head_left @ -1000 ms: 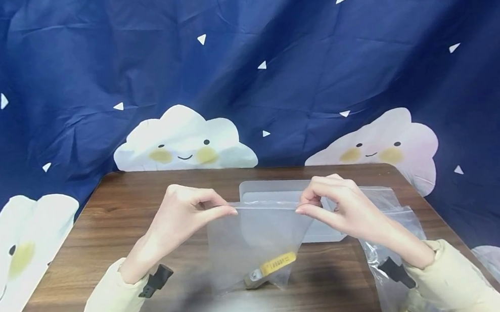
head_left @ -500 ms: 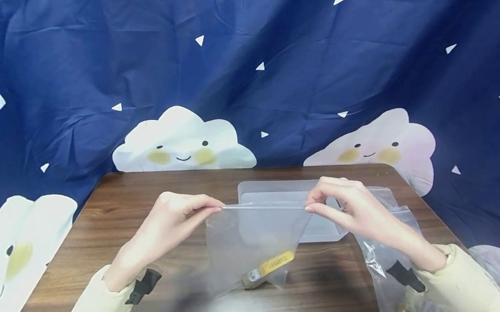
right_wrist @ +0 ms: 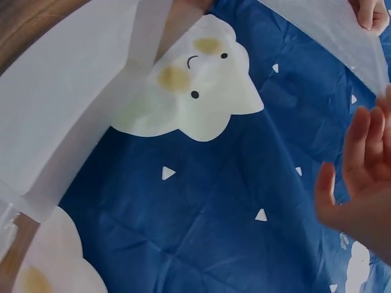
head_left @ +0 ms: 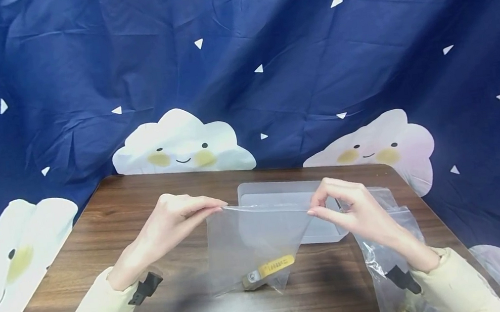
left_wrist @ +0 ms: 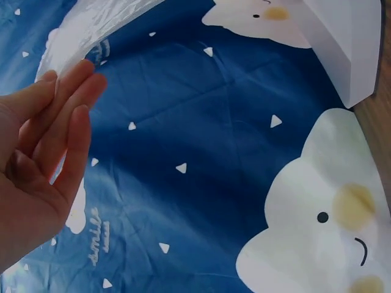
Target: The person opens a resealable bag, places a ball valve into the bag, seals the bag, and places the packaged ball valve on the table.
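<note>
In the head view a clear plastic zip bag (head_left: 258, 236) hangs by its top edge between both hands. My left hand (head_left: 166, 231) pinches the top left corner between thumb and fingers. At the other end, my right hand (head_left: 351, 206) pinches the top right part. Low in the bag lies a tool with a yellow handle (head_left: 276, 265) and a greyish metal body; its exact kind is unclear through the plastic. The left wrist view shows the left hand (left_wrist: 49, 134) at the edge of the bag. Only part of the right hand (right_wrist: 366, 165) appears in the right wrist view.
Behind the bag stands a shallow translucent white tray (head_left: 327, 237) on the wooden table (head_left: 154, 288). On the right lie several clear plastic bags (head_left: 380, 264), one with small brassy pieces in it, partly under the right forearm. A blue cloud-patterned curtain (head_left: 222, 67) hangs behind the table.
The left hand has moved left to the bag's corner and the right hand slightly right, so more of the top edge shows between them. The bag and the tool inside stay about where they were.
</note>
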`<action>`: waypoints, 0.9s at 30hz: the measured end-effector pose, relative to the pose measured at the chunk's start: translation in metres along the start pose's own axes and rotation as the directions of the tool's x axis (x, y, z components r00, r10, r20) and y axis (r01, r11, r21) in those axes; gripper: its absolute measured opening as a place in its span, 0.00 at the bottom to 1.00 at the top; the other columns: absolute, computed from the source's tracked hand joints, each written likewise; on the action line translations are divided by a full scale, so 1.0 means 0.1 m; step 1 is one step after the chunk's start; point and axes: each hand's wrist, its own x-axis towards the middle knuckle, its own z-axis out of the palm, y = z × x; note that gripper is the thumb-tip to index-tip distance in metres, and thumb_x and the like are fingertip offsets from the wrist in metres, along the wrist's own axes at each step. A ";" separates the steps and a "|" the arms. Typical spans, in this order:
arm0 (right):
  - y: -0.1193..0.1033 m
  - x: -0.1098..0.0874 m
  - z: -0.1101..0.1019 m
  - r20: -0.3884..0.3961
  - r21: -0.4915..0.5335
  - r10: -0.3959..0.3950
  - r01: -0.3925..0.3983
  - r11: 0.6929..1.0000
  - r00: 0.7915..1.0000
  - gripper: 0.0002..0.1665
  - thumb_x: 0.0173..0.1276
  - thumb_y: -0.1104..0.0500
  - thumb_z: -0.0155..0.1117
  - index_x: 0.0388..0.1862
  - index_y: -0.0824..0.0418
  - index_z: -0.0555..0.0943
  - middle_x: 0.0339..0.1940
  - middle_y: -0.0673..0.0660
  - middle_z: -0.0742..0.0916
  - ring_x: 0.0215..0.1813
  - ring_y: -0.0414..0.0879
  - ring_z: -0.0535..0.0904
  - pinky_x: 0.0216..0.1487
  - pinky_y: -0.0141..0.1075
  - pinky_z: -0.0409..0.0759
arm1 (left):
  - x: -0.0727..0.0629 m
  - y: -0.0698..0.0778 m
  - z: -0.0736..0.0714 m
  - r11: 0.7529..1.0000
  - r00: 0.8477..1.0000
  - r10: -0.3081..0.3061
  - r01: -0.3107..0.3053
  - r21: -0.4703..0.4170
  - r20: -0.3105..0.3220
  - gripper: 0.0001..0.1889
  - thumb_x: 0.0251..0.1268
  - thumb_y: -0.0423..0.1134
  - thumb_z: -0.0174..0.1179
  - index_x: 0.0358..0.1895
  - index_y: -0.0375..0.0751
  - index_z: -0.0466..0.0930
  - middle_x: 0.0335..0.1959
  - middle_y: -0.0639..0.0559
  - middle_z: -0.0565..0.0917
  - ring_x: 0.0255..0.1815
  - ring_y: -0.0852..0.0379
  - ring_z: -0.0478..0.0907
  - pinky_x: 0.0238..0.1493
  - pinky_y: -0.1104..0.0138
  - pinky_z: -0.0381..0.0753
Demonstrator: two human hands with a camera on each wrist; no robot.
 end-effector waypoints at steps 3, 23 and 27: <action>0.06 -0.04 0.02 0.063 0.087 -0.077 0.071 0.994 0.995 0.20 0.53 0.72 0.74 0.41 0.52 0.83 0.37 0.46 0.84 0.43 0.35 0.78 0.47 0.24 0.76 | 0.00 0.01 0.01 1.000 1.000 0.013 -0.013 0.000 -0.004 0.12 0.55 0.29 0.70 0.43 0.46 0.89 0.35 0.58 0.91 0.24 0.71 0.77 0.27 0.82 0.72; 0.14 -0.49 0.79 0.529 0.105 0.287 -0.398 0.911 0.798 0.28 0.54 0.47 0.78 0.52 0.46 0.78 0.47 0.45 0.85 0.48 0.32 0.79 0.48 0.29 0.83 | 0.02 0.07 0.01 0.997 0.998 -0.064 0.064 -0.034 0.011 0.11 0.57 0.30 0.70 0.42 0.47 0.90 0.36 0.59 0.91 0.34 0.71 0.85 0.36 0.83 0.78; 0.15 -0.53 0.94 0.480 0.156 0.217 -0.326 0.932 0.850 0.21 0.55 0.55 0.78 0.46 0.53 0.81 0.42 0.50 0.87 0.43 0.32 0.82 0.46 0.29 0.84 | 0.02 0.07 -0.01 0.995 0.996 -0.085 0.084 -0.058 -0.003 0.11 0.58 0.29 0.69 0.41 0.47 0.90 0.35 0.58 0.91 0.34 0.72 0.84 0.35 0.83 0.80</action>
